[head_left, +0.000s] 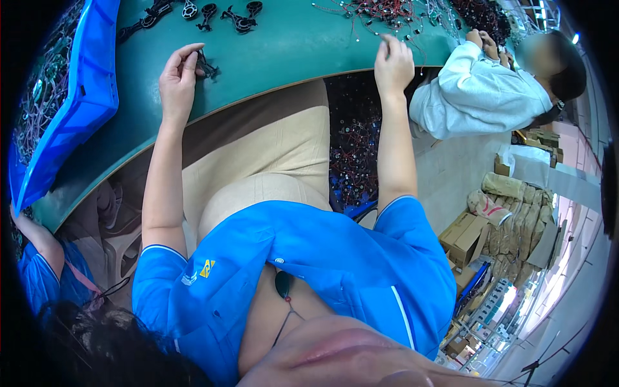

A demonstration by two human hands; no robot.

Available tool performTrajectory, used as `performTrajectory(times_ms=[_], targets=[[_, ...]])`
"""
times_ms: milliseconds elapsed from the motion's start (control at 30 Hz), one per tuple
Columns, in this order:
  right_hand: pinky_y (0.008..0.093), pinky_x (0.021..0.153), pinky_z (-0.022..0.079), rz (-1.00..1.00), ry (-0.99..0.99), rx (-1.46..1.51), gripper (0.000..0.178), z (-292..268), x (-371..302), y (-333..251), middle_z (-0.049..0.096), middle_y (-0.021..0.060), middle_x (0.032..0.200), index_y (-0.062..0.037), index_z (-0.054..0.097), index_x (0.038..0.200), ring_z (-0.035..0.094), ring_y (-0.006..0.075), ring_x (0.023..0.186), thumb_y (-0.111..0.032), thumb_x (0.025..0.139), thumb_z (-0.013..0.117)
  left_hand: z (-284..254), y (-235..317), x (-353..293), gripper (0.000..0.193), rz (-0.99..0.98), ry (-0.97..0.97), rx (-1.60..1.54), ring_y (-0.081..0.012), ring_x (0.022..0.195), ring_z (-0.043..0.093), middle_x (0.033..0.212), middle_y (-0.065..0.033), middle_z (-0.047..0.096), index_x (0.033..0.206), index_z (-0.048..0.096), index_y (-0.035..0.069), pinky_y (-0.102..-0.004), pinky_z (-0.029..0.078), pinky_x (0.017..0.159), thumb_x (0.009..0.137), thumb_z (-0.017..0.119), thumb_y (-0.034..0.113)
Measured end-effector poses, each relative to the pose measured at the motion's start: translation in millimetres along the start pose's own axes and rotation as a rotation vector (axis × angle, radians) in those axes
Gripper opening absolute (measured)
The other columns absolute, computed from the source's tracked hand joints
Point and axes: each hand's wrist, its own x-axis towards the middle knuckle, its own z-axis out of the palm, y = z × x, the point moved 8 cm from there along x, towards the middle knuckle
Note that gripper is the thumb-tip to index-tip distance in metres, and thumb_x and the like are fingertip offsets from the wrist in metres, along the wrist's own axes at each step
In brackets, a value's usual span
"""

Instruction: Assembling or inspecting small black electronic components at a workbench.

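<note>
My left hand (177,80) rests on the green table (284,51), its fingertips pinched on a small black wired part (206,66). My right hand (393,63) is at the table's near edge, fingers curled on thin wires that lead to a tangle of red and black wired parts (387,16) further back. Several black clips (193,13) lie at the far side of the table, beyond my left hand.
A blue crate (84,97) stands at the left on the table. A bin of red and black wired parts (354,148) sits below the table edge. A person in a grey top (477,97) works at right; another person (39,258) sits at left. Cardboard boxes (464,235) stand on the floor.
</note>
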Motion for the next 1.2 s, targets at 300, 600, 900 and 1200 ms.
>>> performTrajectory(times_ms=[300, 600, 900, 1200], targets=[[0.0388, 0.073, 0.042, -0.433, -0.118, -0.51, 0.027, 82, 53, 13, 0.059, 0.0057, 0.088, -0.0173, 0.065, 0.104, 0.052, 0.0244, 0.084, -0.017, 0.078, 0.062, 2, 3, 2, 0.025, -0.108, 0.049, -0.212, -0.0092, 0.065, 0.054, 0.093, -0.0055, 0.058, 0.118, 0.058, 0.006, -0.0184, 0.044, 0.06, 0.094, 0.053, 0.005], [0.0353, 0.063, 0.045, -0.438, 0.365, 0.014, 0.01, -10, 88, -22, 0.062, 0.0079, 0.077, -0.0069, 0.061, 0.089, 0.056, 0.0265, 0.067, -0.015, 0.084, 0.059, 10, -8, -1, 0.024, -0.126, -0.001, -0.155, -0.0089, 0.065, 0.054, 0.092, -0.0053, 0.059, 0.117, 0.058, 0.006, -0.0195, 0.045, 0.06, 0.094, 0.053, 0.007], [0.0363, 0.054, 0.044, -0.002, -0.192, 0.207, 0.016, -10, 115, -65, 0.064, 0.0122, 0.074, -0.0029, 0.062, 0.095, 0.055, 0.0324, 0.055, -0.015, 0.087, 0.057, 11, -9, -1, 0.024, -0.091, 0.014, -0.168, -0.0096, 0.065, 0.054, 0.092, -0.0059, 0.06, 0.116, 0.058, 0.004, -0.0203, 0.045, 0.061, 0.093, 0.054, 0.008], [0.0282, 0.069, 0.046, -0.695, -0.371, 1.124, 0.023, -193, -15, -250, 0.064, 0.0048, 0.104, -0.0055, 0.066, 0.097, 0.057, 0.0188, 0.089, -0.021, 0.08, 0.065, 15, -6, 8, 0.023, 0.055, 0.014, 0.016, -0.0102, 0.064, 0.055, 0.084, -0.0051, 0.061, 0.115, 0.058, 0.003, -0.0206, 0.045, 0.06, 0.093, 0.053, 0.007]])
